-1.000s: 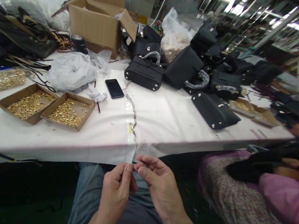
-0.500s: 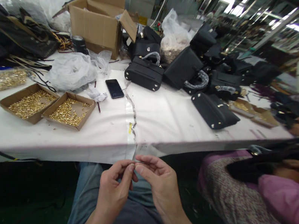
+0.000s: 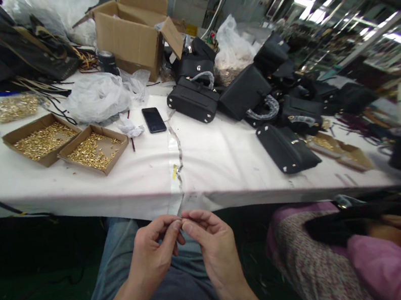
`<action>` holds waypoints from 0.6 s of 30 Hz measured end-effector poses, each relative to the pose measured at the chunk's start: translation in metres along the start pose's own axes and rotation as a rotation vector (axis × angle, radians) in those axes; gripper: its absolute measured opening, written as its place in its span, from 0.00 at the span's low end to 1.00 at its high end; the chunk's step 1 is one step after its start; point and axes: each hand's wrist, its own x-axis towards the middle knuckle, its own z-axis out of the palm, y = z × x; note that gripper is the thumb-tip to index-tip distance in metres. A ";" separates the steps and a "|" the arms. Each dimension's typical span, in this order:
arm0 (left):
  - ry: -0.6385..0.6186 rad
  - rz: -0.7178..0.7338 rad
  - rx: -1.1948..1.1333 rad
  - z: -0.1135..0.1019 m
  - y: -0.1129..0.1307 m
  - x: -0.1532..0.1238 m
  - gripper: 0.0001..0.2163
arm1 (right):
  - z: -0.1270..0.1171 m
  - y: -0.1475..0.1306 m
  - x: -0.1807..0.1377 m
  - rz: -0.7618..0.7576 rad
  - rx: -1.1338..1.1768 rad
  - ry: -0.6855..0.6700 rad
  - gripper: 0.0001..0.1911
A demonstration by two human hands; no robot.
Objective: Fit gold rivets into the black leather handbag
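Above my lap, just off the table's front edge, my left hand (image 3: pixel 157 247) and my right hand (image 3: pixel 211 235) meet at the fingertips. Each is closed in a pinch, thumb against forefinger. Whatever lies between the fingertips is too small to make out. Beyond them on the white-covered table (image 3: pixel 144 180), a shallow cardboard tray (image 3: pixel 106 172) holds small gold-coloured metal pieces (image 3: pixel 88 153). A second cardboard tray (image 3: pixel 47 160) with similar pieces sits to its left. A black phone (image 3: pixel 154 120) lies farther back, near the middle.
Several black handbags (image 3: pixel 287 148) are piled at the right, some handles wrapped in plastic. An open cardboard box (image 3: pixel 128 39) and a crumpled plastic bag (image 3: pixel 97 95) stand at the back. Black cords lie at left. At right sits a person in a pink sleeve (image 3: pixel 392 261).
My right hand has shifted very slightly left, its fingers still pinched against those of my left. At far right, the co-worker's arm and a dark item have moved.
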 end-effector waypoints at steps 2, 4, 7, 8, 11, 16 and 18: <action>-0.004 -0.006 -0.009 0.000 0.000 0.000 0.15 | 0.000 0.000 0.000 0.004 0.007 0.004 0.18; 0.001 -0.016 -0.025 0.001 -0.001 -0.001 0.15 | 0.000 0.001 0.001 0.006 0.012 0.009 0.18; 0.010 -0.032 -0.057 0.003 -0.001 -0.001 0.15 | 0.000 0.001 0.001 0.012 0.023 0.004 0.18; 0.010 -0.036 -0.069 0.003 -0.001 -0.001 0.15 | 0.000 0.000 0.001 0.017 0.029 0.003 0.18; 0.005 -0.056 -0.099 0.004 0.001 0.000 0.16 | 0.002 -0.002 0.002 0.045 0.057 0.001 0.17; -0.011 -0.102 -0.176 0.004 0.005 0.001 0.17 | 0.003 -0.003 0.002 0.065 0.093 -0.009 0.16; -0.017 -0.115 -0.213 0.004 0.005 0.001 0.18 | 0.003 -0.002 0.001 0.040 0.069 -0.014 0.17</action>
